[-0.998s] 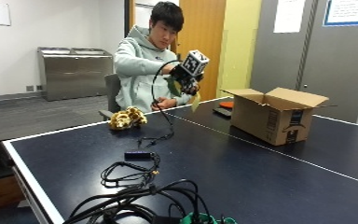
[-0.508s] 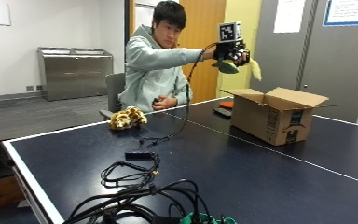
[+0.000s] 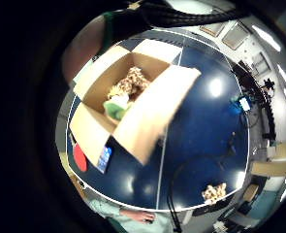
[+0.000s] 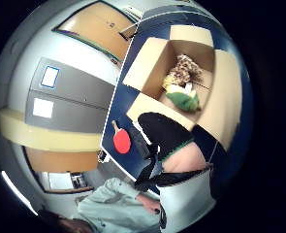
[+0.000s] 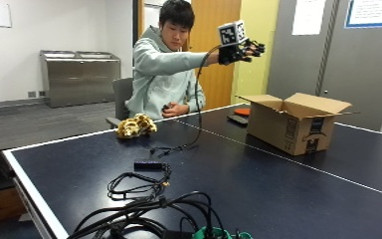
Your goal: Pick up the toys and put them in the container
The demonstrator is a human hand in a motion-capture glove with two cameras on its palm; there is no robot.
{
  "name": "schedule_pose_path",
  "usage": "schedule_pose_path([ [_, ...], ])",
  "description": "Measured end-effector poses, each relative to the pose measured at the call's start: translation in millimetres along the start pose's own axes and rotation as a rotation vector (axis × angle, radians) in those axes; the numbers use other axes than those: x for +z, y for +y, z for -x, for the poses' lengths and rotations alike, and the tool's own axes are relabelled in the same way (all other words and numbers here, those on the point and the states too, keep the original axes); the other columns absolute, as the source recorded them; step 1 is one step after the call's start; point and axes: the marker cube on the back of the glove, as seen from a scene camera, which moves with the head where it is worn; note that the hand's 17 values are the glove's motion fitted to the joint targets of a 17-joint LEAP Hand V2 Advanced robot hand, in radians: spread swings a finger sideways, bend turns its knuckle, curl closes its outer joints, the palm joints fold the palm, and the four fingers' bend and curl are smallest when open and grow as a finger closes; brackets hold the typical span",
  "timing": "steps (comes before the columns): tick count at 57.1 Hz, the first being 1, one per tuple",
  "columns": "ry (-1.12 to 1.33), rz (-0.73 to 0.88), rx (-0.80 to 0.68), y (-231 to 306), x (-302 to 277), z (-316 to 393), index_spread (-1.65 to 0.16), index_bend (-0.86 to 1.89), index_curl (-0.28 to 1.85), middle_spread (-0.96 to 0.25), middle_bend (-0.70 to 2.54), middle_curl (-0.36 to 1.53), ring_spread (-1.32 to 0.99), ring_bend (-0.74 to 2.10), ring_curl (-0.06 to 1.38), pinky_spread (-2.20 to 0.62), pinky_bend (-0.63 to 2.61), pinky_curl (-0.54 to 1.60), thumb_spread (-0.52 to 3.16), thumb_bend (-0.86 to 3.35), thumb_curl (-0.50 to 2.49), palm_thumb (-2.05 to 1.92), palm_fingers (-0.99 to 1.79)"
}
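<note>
From the outside view, we are holding our gloved right hand (image 5: 242, 48) high above the open cardboard box (image 5: 297, 122), fingers spread and carrying nothing, while one spotted plush toy (image 5: 136, 125) is lying on the blue table (image 5: 244, 174) near the seated person. In the little-finger palm view, we are looking down into the box at a spotted toy (image 3: 133, 80) and a green toy (image 3: 117, 108). The thumb-side view is showing both there too. The remaining plush looks light, soft and squashy; we judge gripping round its body best
</note>
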Motion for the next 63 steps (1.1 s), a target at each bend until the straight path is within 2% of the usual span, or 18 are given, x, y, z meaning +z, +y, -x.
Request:
schedule_pose_path([
  [3, -0.07, -0.004, 0.155, 19, -27, -6, -0.17, 0.1, 0.19, -0.01, 0.09, 0.45, -0.04, 0.26, 0.27, 0.01, 0.89, 0.33, 1.27, -0.02, 0.45, 0.0, -0.28],
  [8, -0.021, -0.032, 0.259, 60, -61, -65, -0.18, 0.1, 0.19, -0.01, 0.11, 0.41, -0.03, 0.25, 0.28, 0.03, 0.87, 0.33, 1.27, -0.02, 0.43, -0.01, -0.24],
  [17, -0.012, 0.007, 0.411, 180, -85, -104, -0.19, 0.12, 0.2, 0.0, 0.12, 0.36, -0.01, 0.25, 0.29, 0.05, 0.86, 0.33, 1.28, -0.01, 0.39, 0.0, -0.17],
  [20, -0.019, 0.058, 0.476, 240, -84, -82, -0.19, 0.11, 0.2, 0.0, 0.12, 0.34, -0.01, 0.25, 0.29, 0.05, 0.87, 0.33, 1.29, -0.01, 0.38, 0.0, -0.17],
  [23, -0.029, 0.131, 0.568, 289, -75, -80, -0.19, 0.12, 0.2, 0.0, 0.13, 0.33, 0.0, 0.24, 0.29, 0.05, 0.88, 0.33, 1.29, -0.01, 0.37, 0.0, -0.17],
  [29, -0.017, 0.269, 0.619, 340, -25, -172, -0.2, 0.14, 0.21, 0.0, 0.13, 0.31, 0.0, 0.22, 0.3, 0.06, 0.89, 0.34, 1.29, -0.02, 0.35, -0.02, -0.16],
  [39, 0.118, 0.347, 0.765, 416, 73, -227, -0.25, 0.19, 0.25, 0.01, 0.09, 0.26, 0.03, 0.11, 0.26, 0.07, 0.91, 0.34, 1.26, -0.03, 0.32, -0.03, -0.25],
  [43, 0.068, 0.464, 0.867, 433, 99, -226, -0.26, 0.19, 0.27, 0.01, 0.08, 0.24, 0.04, 0.1, 0.23, 0.08, 0.91, 0.35, 1.23, -0.04, 0.31, -0.04, -0.27],
  [46, 0.036, 0.539, 0.888, 436, 112, -230, -0.27, 0.19, 0.28, 0.01, 0.08, 0.23, 0.05, 0.1, 0.21, 0.09, 0.92, 0.35, 1.19, -0.04, 0.31, -0.04, -0.28],
  [52, 0.013, 0.571, 0.89, 434, 127, -238, -0.29, 0.15, 0.29, 0.02, 0.07, 0.2, 0.06, 0.13, 0.19, 0.1, 1.03, 0.37, 1.15, -0.02, 0.32, -0.01, -0.22],
  [55, 0.041, 0.545, 0.893, 432, 133, -237, -0.29, 0.18, 0.3, 0.02, 0.09, 0.19, 0.07, 0.21, 0.21, 0.08, 1.09, 0.39, 1.21, 0.05, 0.34, 0.13, -0.05],
  [58, 0.05, 0.554, 0.881, 430, 136, -235, -0.29, 0.24, 0.32, 0.0, 0.17, 0.2, 0.05, 0.37, 0.23, 0.06, 1.04, 0.36, 1.27, 0.13, 0.38, 0.26, 0.24],
  [63, 0.056, 0.668, 0.854, 418, 134, -230, -0.28, 0.28, 0.34, -0.07, 0.33, 0.25, -0.04, 0.55, 0.26, -0.02, 0.87, 0.3, 1.32, 0.22, 0.43, 0.43, 0.57],
])
